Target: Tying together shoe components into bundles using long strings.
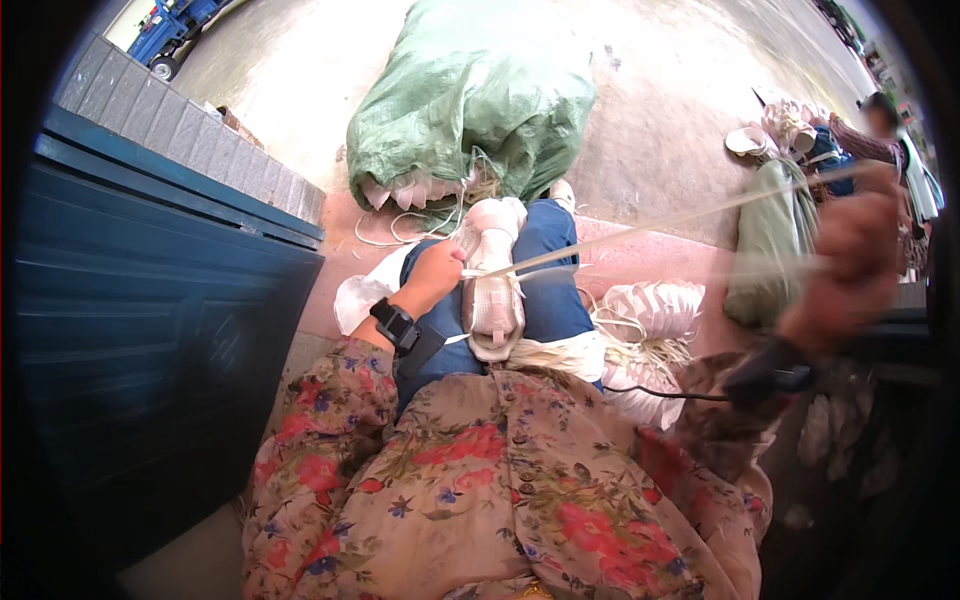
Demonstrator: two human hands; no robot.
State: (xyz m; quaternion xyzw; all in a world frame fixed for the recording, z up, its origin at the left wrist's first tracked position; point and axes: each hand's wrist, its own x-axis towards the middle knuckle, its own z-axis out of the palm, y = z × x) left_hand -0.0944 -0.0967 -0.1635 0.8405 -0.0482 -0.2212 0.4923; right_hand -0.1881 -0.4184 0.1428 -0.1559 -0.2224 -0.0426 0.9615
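A pale pink and white sneaker rests lengthwise between my thighs, its heel toward me. My left hand is closed at the sneaker's left side, pinching a short white piece of lace by the eyelets. A long cream shoelace runs taut from the sneaker up to the right. Raised far out to the right, my right hand is blurred by motion; its fingers look closed around the lace's far part. The sneaker's toe points away from me, toward a green woven sack.
The full green sack stands ahead, shoes and laces spilling from its mouth. More laced shoe pieces lie by my right thigh. A blue door is close on the left. A smaller green sack and another person are at right.
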